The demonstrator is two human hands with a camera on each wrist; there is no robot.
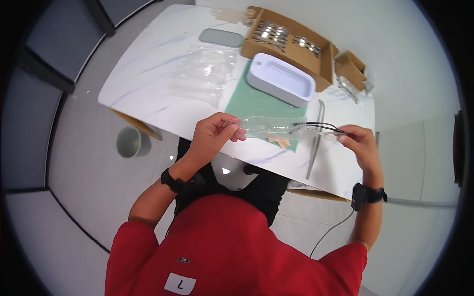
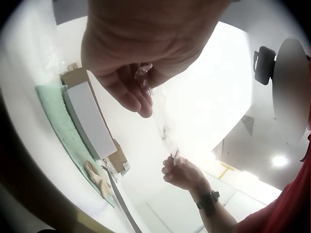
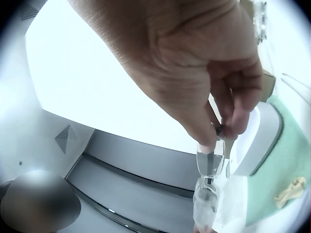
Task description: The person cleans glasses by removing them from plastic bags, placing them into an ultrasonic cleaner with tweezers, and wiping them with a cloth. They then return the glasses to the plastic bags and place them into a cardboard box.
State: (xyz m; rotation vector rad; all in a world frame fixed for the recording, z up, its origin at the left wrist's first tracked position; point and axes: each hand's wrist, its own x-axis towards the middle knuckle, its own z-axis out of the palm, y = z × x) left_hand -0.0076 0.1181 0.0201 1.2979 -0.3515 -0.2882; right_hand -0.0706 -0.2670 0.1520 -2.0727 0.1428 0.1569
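Observation:
Both hands are raised over the front of the table, with a clear plastic bag (image 1: 269, 127) stretched between them. My left hand (image 1: 212, 135) pinches one end of the bag between thumb and fingers. At the other end, my right hand (image 1: 363, 144) pinches a pair of glasses (image 3: 210, 162) by the frame. Clear lenses show under the fingers in the right wrist view, and thin dark temples (image 1: 318, 125) reach into the bag's mouth in the head view. Below lies a green cloth (image 1: 247, 93) bearing a pale lilac oblong tub (image 1: 252, 76).
A cardboard box (image 1: 324, 79) with rows of shiny items stands behind the tub, a smaller carton (image 1: 349, 69) right of it. Long metal tweezers (image 1: 314, 148) and a beige cloth (image 1: 281, 142) lie near the front. Clear bags (image 1: 202, 74) and a grey oval lid (image 1: 221, 37) lie left.

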